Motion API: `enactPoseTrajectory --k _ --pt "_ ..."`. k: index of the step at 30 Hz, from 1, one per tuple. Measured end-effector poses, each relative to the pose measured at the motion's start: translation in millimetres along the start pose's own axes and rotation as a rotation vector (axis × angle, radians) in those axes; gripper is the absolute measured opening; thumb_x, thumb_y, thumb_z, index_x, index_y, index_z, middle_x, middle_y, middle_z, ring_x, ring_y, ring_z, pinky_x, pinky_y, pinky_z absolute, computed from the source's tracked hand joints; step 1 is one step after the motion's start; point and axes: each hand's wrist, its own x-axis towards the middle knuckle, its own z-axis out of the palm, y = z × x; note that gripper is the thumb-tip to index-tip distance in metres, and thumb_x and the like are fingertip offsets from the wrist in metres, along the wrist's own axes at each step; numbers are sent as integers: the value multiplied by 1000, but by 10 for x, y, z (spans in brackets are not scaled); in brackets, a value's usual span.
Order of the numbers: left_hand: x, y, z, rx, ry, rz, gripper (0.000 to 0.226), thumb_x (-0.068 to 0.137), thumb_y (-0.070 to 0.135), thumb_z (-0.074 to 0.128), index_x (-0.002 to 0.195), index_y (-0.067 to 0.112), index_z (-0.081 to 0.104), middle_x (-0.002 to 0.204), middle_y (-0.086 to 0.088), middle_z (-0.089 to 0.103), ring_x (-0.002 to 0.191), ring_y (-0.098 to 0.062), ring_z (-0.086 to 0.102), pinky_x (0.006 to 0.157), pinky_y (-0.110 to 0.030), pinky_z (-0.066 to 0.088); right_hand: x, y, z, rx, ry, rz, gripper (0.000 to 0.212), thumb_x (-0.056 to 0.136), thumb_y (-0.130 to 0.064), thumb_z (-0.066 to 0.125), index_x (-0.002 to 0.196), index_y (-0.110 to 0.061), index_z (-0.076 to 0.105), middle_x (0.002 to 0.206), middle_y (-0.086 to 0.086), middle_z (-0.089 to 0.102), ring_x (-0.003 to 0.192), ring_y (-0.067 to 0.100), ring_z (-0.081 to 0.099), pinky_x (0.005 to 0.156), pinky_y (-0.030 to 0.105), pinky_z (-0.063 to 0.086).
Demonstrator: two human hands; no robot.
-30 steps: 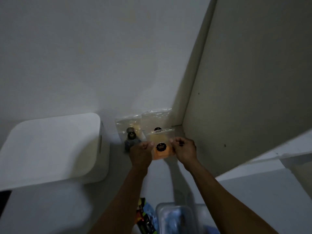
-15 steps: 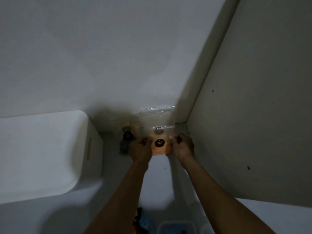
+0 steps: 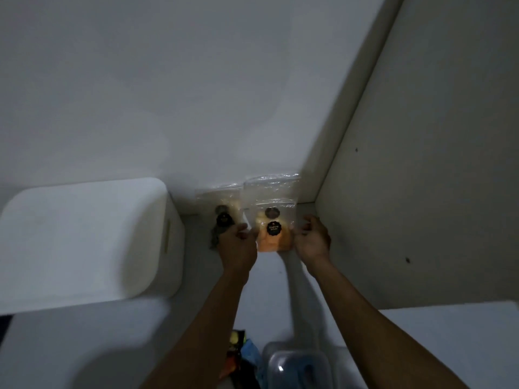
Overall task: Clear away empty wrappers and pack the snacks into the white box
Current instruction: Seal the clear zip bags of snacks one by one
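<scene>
A clear snack bag (image 3: 273, 240) with orange contents and a round black label stands on the white shelf (image 3: 269, 287), leaning on a taller clear bag (image 3: 271, 189) behind it. Another clear bag (image 3: 224, 203) with a dark label stands to its left. My left hand (image 3: 238, 245) touches the orange bag's left edge with its fingertips, thumb lifted off. At the bag's right edge, my right hand (image 3: 311, 237) has its fingers loosely curled and a little apart from the plastic. The white box (image 3: 84, 240), lid on, sits at the left of the shelf.
The cupboard's side panel (image 3: 421, 192) rises close on the right and the back wall (image 3: 196, 94) stands behind the bags. Below the shelf edge lie colourful wrappers (image 3: 238, 349) and a clear plastic container (image 3: 297, 369).
Both hands pinched the orange bag's upper corners earlier; now their fingers have loosened at its sides and the bag stands on the shelf. The view has moved closer.
</scene>
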Motion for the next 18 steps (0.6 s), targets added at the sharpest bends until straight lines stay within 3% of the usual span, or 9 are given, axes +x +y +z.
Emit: enactPoseTrajectory --k 2,5,7,8,10,13,16,18 --pt "-119 88 -134 13 16 53 22 87 18 71 107 8 69 87 -3 66 70 1 56 56 -4 41 -157 -102 -37 3 8 -37 39 84 -19 73 120 -9 61 91 3 60 83 19 58 77 26 47" --pt "-318 221 -410 48 20 174 11 87 21 70 84 11 70 75 -10 67 68 -12 59 62 -22 47 -469 -320 -71 90 -7 -89 34 86 -10 69 119 -8 62 94 7 59 89 25 62 81 33 51" --pt "-473 331 -649 23 5 228 4 87 18 70 89 14 69 73 -4 65 65 -7 57 60 -11 45 -720 -491 -68 96 -24 -143 28 89 -8 66 117 -9 65 94 5 60 90 23 63 79 29 52" --pt "-543 371 -783 8 2 250 5 87 16 71 91 16 69 73 -1 64 65 -4 57 61 -7 43 -856 -564 -47 84 -27 -180 25 89 -8 64 114 -11 66 93 3 62 87 20 64 73 21 52" --pt "-680 417 -1091 18 3 294 9 87 19 71 96 18 70 78 6 66 73 -3 63 69 -9 48 -1163 -705 18 84 -44 -239 21 91 -8 61 111 -14 68 91 0 65 81 15 63 64 13 49" --pt "-886 334 -1656 48 -24 316 13 88 24 69 102 24 69 86 11 66 77 3 62 61 -2 42 -1727 -879 155 38 -98 -334 20 94 -12 59 112 -14 66 93 1 67 83 15 65 70 22 52" --pt "-1068 109 -2305 81 -9 359 19 87 26 70 105 19 71 94 5 71 81 -2 64 57 -3 44 -2367 -935 349 -24 -168 -442 11 93 -16 62 102 -16 68 89 -5 66 78 4 61 66 14 45" --pt "-1154 -95 -2747 100 21 384 22 85 27 71 106 18 72 96 2 73 83 -6 66 70 -13 52 -2767 -913 513 -61 -220 -476 11 92 -20 65 101 -16 70 88 -4 68 75 2 61 65 17 44"
